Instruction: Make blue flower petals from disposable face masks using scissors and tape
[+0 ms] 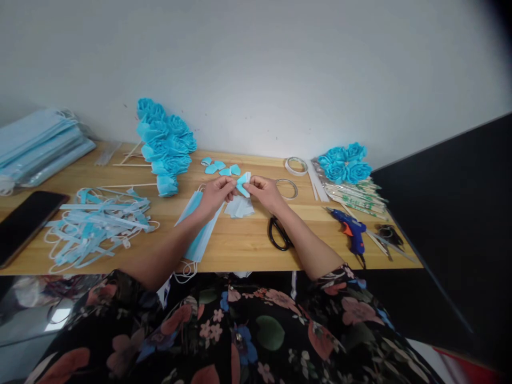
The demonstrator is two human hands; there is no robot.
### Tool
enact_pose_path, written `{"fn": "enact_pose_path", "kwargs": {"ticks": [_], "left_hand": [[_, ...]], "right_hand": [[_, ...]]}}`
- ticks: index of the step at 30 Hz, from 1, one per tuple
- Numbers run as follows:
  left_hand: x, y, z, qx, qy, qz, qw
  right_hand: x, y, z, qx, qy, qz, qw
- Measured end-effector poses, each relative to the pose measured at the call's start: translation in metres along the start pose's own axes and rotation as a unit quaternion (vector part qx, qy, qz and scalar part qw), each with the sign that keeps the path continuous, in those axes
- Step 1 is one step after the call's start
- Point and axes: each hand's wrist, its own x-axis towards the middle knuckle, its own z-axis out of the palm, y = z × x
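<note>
While left grip (217,193), right grip (264,191) pinch it — blue piece (242,184) between fingertips.

The one camera looks from head height, forward and down. The shirt (256,330) is nearest, along the bottom; beyond it, the table (248,245) spans the middle, and the wall (256,69) stands farther off, across the top.

A pale grey wall (248,69) rises at 12 o'clock behind a wood-grained tabletop (244,242), while a dark panel (448,186) stands at 3 o'clock and soft light brightens the wall's middle
</note>
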Motion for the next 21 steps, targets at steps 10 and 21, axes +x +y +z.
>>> {"fn": "enact_pose_path", "kwargs": {"ticks": [10,21], "left_hand": [[-0.0004,-0.0023,0.0035,0.022,-0.014,-0.022,0.999],[-0.0011,-0.0021,0.0042,0.041,0.009,-0.004,0.999]], "right_hand": [[0.0001,0.0026,0.0015,-0.016,0.001,-0.003,1.0],[-0.0005,-0.001,0.0029,0.0,-0.008,-0.003,1.0]]}}
